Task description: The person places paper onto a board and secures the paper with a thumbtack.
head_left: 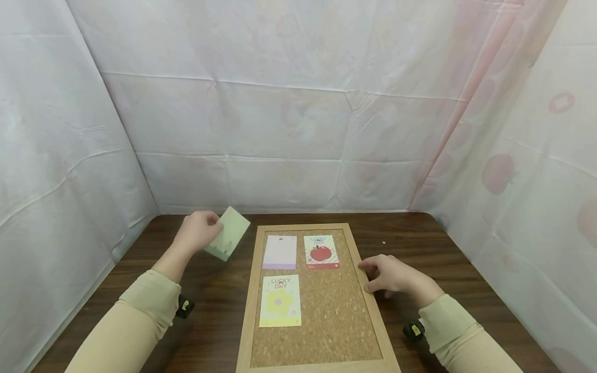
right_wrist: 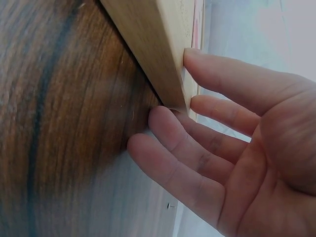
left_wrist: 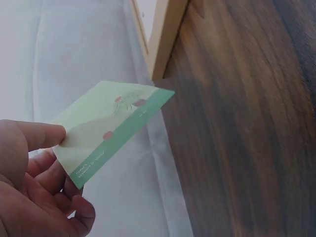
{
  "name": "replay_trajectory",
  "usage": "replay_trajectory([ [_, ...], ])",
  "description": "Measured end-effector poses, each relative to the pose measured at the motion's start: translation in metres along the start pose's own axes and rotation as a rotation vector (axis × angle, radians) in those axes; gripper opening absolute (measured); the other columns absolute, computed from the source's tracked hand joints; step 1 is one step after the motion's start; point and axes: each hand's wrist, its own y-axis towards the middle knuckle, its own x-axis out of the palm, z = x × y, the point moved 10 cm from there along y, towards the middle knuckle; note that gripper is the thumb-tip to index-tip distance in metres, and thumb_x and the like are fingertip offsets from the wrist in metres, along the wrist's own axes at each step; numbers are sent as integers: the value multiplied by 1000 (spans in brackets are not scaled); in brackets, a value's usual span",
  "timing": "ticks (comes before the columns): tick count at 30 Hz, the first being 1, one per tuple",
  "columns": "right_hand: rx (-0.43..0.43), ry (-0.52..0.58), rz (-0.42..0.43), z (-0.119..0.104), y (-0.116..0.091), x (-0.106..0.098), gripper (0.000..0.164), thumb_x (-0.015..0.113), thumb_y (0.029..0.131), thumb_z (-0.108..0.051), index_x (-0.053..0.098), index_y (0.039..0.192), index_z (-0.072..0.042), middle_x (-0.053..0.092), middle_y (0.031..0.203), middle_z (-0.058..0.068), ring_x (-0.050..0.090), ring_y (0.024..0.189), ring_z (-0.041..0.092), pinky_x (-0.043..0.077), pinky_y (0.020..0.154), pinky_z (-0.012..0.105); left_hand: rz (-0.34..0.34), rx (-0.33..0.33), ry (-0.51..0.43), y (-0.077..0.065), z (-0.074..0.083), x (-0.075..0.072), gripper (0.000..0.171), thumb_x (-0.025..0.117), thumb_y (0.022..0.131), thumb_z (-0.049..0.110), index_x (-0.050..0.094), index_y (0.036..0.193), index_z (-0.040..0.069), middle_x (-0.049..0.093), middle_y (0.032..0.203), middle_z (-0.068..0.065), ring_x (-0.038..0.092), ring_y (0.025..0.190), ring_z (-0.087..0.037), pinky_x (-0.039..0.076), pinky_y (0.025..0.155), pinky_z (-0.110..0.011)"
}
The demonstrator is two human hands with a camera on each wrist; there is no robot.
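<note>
My left hand (head_left: 199, 231) pinches a pale green card (head_left: 233, 230) by its edge, between thumb and fingers, left of the cork board (head_left: 336, 316). In the left wrist view the card (left_wrist: 94, 116) tilts in the air, showing a darker green strip and small red shapes. My right hand (head_left: 394, 274) rests at the board's right side; in the right wrist view its thumb and forefinger touch the wooden frame (right_wrist: 148, 39), while other fingers reach the table. On the cork are a white-and-purple card (head_left: 280, 254), an apple card (head_left: 322, 253) and a yellow flower card (head_left: 281, 303).
The board lies on a dark wooden table (head_left: 210, 316). A small pin (right_wrist: 170, 205) is on the table beyond the right hand. Pale printed cloth (head_left: 280, 129) hangs behind the table and along both sides.
</note>
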Motion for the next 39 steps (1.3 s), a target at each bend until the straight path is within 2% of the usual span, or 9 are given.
replay_trajectory([
  [8,8,1,0,1,0,1,63,86,81,-10,61,139,-5,67,110,6,65,96,22,57,54,40,47,25,-103,-3,15,-8,31,59,99,25,72,113,1,71,114,-19,65,101,-34,52,81,-50],
  [13,3,2,1,0,-1,0,62,86,81,-10,61,138,-4,66,110,6,65,97,23,57,54,39,32,12,-207,-4,25,-4,33,63,99,31,74,114,3,71,115,-16,64,104,-32,52,82,-47],
  [18,-3,5,0,0,-1,0,63,86,81,-11,61,138,-4,66,111,6,64,98,23,57,54,39,15,-19,-270,-4,34,3,35,64,99,31,73,118,3,69,121,-17,62,111,-33,52,85,-47],
  [25,4,4,5,1,0,0,63,86,81,-9,61,138,-5,66,111,7,64,98,23,57,53,39,-11,-50,-318,-7,49,18,31,65,99,27,69,119,3,69,117,-18,65,99,-29,54,76,-39],
  [28,-1,2,5,1,1,0,62,86,81,-9,61,138,-5,66,111,6,64,98,23,57,53,39,-30,-54,-353,-9,55,27,28,66,98,24,68,117,4,69,114,-15,65,99,-28,54,77,-39],
  [32,-5,-1,5,2,1,0,62,86,81,-10,62,138,-5,66,111,6,64,98,23,57,53,39,-64,-60,-428,-11,64,41,26,67,97,21,66,116,4,71,108,-13,67,95,-26,56,76,-38],
  [39,-2,-2,5,3,1,0,63,86,80,-10,62,138,-6,66,111,6,64,97,22,57,53,39,-137,-55,-563,-16,82,67,21,68,94,12,62,111,1,71,93,-11,66,72,-25,59,69,-40],
])
